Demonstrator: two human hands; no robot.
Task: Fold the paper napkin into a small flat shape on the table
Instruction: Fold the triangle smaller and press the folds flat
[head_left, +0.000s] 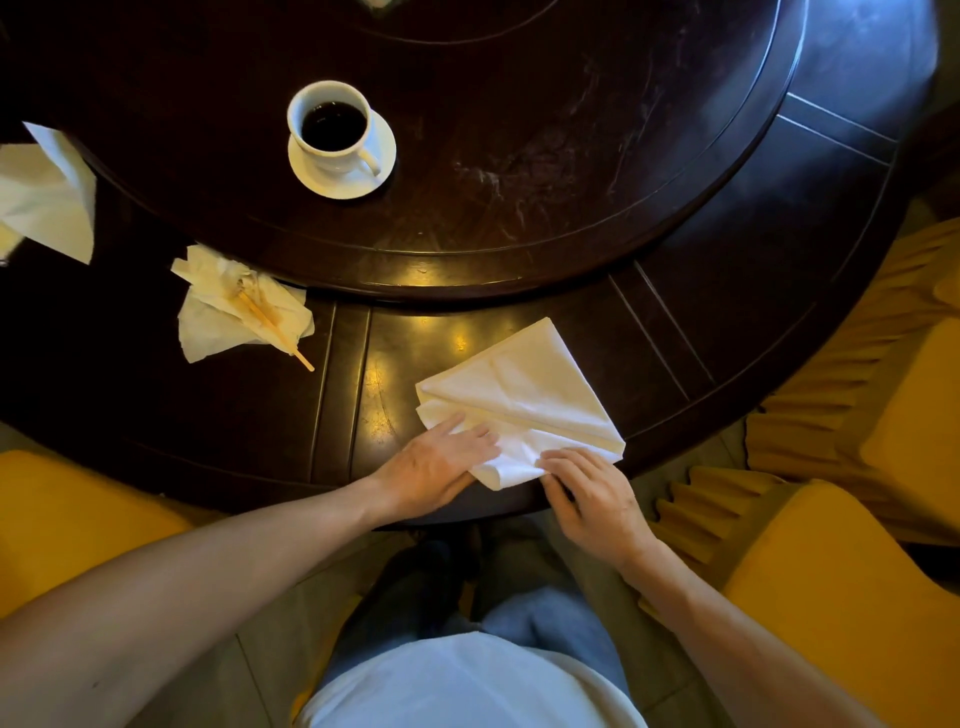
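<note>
Left hand (441, 467) fingers flat on napkin (524, 400); right hand (587, 493) fingers pinch near corner, fingertips hidden.

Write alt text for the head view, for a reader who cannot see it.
Both hands work a partly folded white napkin at the near edge of a dark round table: the left hand presses it flat, the right hand pinches its near edge. Beyond sit a coffee cup on a saucer and crumpled napkins.

Matt white paper napkin (524, 395), glossy dark wood table (571, 171), glazed cup (332, 127)
</note>
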